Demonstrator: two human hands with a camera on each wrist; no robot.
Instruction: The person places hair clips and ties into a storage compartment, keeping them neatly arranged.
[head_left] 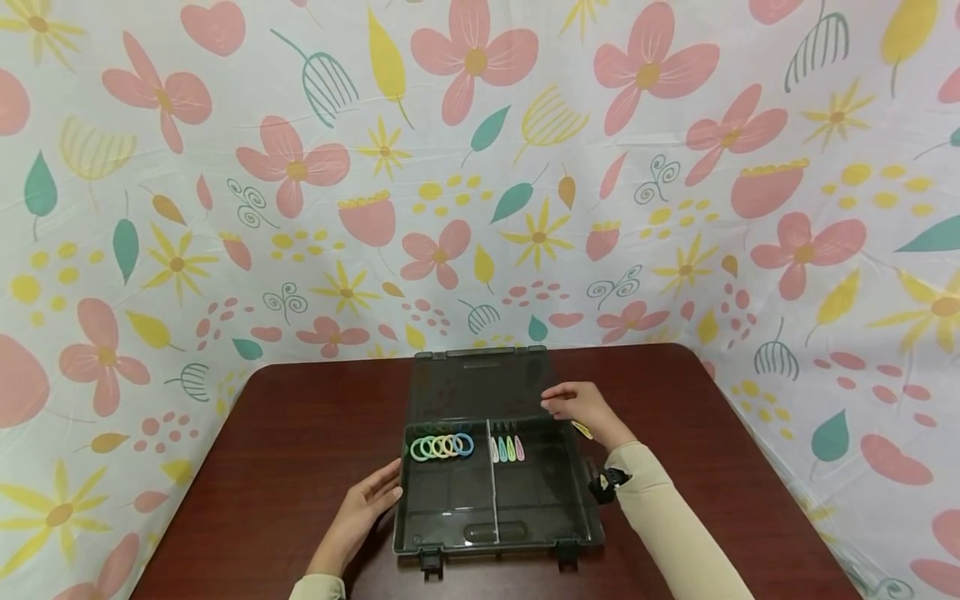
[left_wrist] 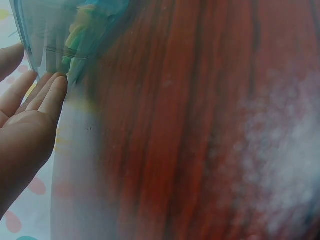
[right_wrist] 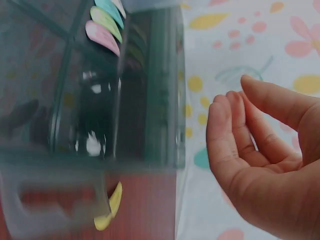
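A dark see-through plastic box (head_left: pixel 450 521) lies with its lid (head_left: pixel 480 387) swung back. Its left compartment holds a row of overlapping pastel hair ties (head_left: pixel 442 447). Across the white divider (head_left: pixel 492 492), several snap hair clips (head_left: pixel 512 449) stand side by side, with a pink clip (right_wrist: pixel 102 36) at the row's end. My left hand (head_left: pixel 367 508) rests its extended fingers against the box's left wall. Over the back right corner, my right hand (head_left: pixel 581 407) hovers with loosely bent fingers, thumb apart from them and nothing between. A yellow hair clip (right_wrist: pixel 111 207) lies outside the box, on its right.
The box stands on a dark red-brown wooden table (head_left: pixel 300 442). A flower-printed cloth (head_left: pixel 480 208) hangs behind the table and along both sides. Two black latches (head_left: pixel 431 562) stick out from the box's front edge, and a handle (right_wrist: pixel 55 200) from its right side.
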